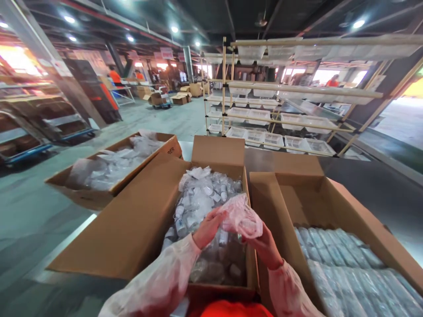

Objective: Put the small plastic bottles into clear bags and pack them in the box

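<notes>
Nearest us, our left hand (209, 227) and right hand (264, 247) both pinch a thin clear plastic bag (240, 216), held up over the middle carton (145, 220) of loose small bottles (201, 198). We judge the step to be opening or handling this bag; next it wants the fingers to part its mouth. To the right, a carton (330, 198) holds wrapped packs (346, 268). Farther left sits another carton (109, 169); beyond, a rack of trays (274, 119).
</notes>
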`<action>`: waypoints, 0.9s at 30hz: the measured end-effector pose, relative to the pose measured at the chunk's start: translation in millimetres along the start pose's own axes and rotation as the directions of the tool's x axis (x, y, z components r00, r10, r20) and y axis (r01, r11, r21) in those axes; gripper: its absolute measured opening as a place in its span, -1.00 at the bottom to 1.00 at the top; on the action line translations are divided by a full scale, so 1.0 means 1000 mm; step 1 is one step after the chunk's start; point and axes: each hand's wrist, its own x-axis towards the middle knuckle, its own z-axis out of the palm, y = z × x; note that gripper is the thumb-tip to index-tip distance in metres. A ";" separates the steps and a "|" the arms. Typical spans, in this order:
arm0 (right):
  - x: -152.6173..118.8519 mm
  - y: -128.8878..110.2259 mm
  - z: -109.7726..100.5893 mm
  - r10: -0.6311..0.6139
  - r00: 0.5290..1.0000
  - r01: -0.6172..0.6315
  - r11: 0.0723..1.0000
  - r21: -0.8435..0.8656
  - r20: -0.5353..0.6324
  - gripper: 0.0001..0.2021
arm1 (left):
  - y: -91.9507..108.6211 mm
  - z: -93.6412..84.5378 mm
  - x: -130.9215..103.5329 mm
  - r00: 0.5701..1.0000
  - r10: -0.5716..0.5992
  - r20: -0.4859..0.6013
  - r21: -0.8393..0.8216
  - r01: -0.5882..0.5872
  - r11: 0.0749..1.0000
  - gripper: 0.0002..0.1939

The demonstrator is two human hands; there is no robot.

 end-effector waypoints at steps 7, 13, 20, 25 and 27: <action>0.001 0.004 0.010 0.047 0.999 -0.040 0.966 0.255 -0.022 -0.40 | 0.018 0.005 -0.014 0.999 0.032 -0.018 -0.132 -0.034 0.991 -0.56; 0.008 0.002 0.020 -0.046 0.998 0.051 0.993 0.111 -0.046 -0.51 | 0.060 0.007 -0.031 0.783 0.561 0.269 0.663 -0.573 0.482 -0.34; 0.005 0.005 0.021 -0.004 1.000 0.005 0.997 -0.071 0.020 -0.55 | 0.078 0.007 -0.036 0.911 0.133 0.390 0.567 -0.351 0.746 -0.71; 0.002 0.008 0.015 -0.074 0.997 0.072 0.990 -0.124 -0.010 -0.52 | 0.076 -0.012 -0.034 0.948 -0.189 0.257 0.456 0.054 0.888 -0.70; 0.001 0.007 0.018 -0.084 0.996 0.083 0.979 -0.184 0.005 -0.55 | 0.074 -0.018 -0.032 0.927 -0.259 0.271 0.639 0.028 0.769 -0.83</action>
